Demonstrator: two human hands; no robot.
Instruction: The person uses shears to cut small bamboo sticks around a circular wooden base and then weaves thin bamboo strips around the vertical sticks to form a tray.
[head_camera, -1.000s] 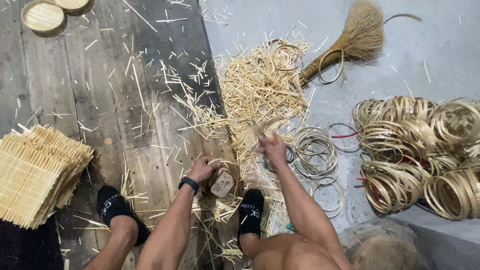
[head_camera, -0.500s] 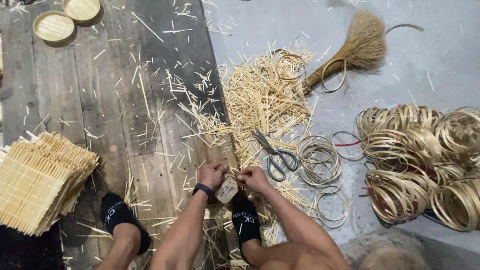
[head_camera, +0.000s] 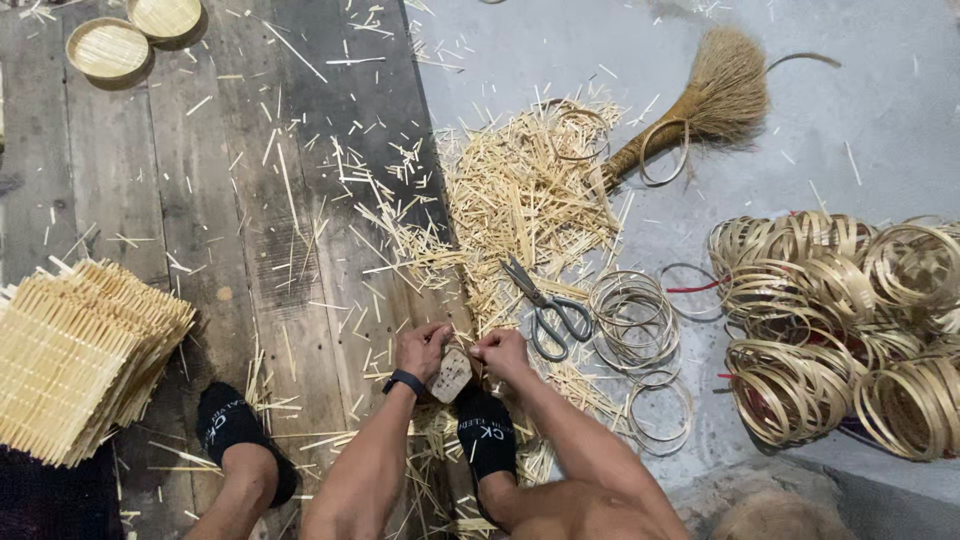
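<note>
My left hand (head_camera: 420, 350), with a dark watch on its wrist, and my right hand (head_camera: 502, 355) meet low in the middle of the view. Both grip a small pale wooden block (head_camera: 451, 375) between them, just above my right foot in a black sock (head_camera: 484, 436). A pair of scissors (head_camera: 548, 312) lies on the floor to the right of my right hand, untouched. Thin bamboo offcuts (head_camera: 520, 200) are heaped beyond the hands.
Coils of thin bamboo rings (head_camera: 632, 318) lie beside the scissors, and large bundles of bamboo hoops (head_camera: 840, 320) fill the right. A straw broom (head_camera: 700, 105) lies at the back. A stack of woven bamboo mats (head_camera: 75, 355) sits left, with two round trays (head_camera: 108, 48) top left.
My right hand has left the scissors on the floor and come back to the block. The left hand has stayed on the block throughout.
</note>
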